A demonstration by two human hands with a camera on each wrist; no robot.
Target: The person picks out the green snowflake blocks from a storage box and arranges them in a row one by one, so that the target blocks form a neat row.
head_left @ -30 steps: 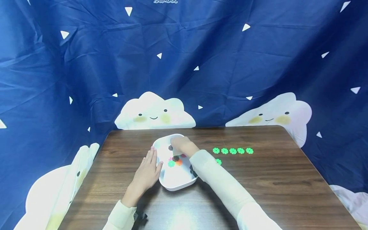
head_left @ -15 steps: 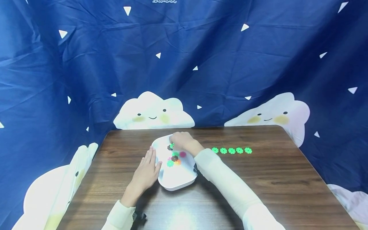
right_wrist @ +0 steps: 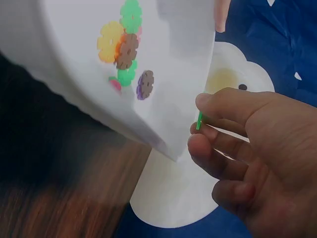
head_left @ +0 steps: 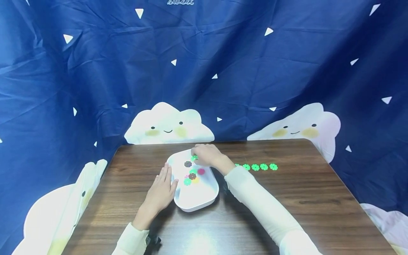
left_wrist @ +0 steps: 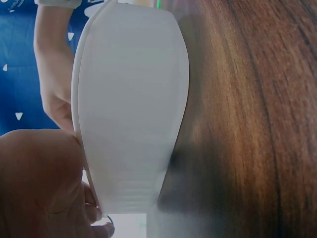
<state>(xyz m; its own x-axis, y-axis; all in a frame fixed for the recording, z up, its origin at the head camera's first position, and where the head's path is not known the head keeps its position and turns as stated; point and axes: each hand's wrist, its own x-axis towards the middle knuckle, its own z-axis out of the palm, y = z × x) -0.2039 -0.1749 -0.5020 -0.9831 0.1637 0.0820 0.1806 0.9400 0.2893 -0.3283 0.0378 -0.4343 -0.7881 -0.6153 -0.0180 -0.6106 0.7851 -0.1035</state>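
Pinched between the thumb and fingers of my right hand [head_left: 208, 155] is a green flower-shaped disc [right_wrist: 199, 120], seen edge-on in the right wrist view. That hand is over the far end of a white tray [head_left: 200, 194]. My left hand [head_left: 160, 189] rests along the tray's left rim with its fingers straight. Inside the tray, a brown flower disc [head_left: 188, 164] lies apart, overlapping a purple one [right_wrist: 140, 93]. A small cluster holds another brown disc [right_wrist: 127, 51], a yellow disc [right_wrist: 109, 42], a green disc [right_wrist: 131, 16] and a pink disc [head_left: 201, 171].
To the right of the tray, several green flower discs [head_left: 255, 167] lie in a row on the brown wooden table [head_left: 306, 198]; the right forearm hides part of that area. A blue curtain [head_left: 223, 53] with printed clouds hangs behind the table's far edge.
My right hand has come up from among the discs toward the tray's far right side, and a green disc now shows in its fingers. The left hand stays at the rim.
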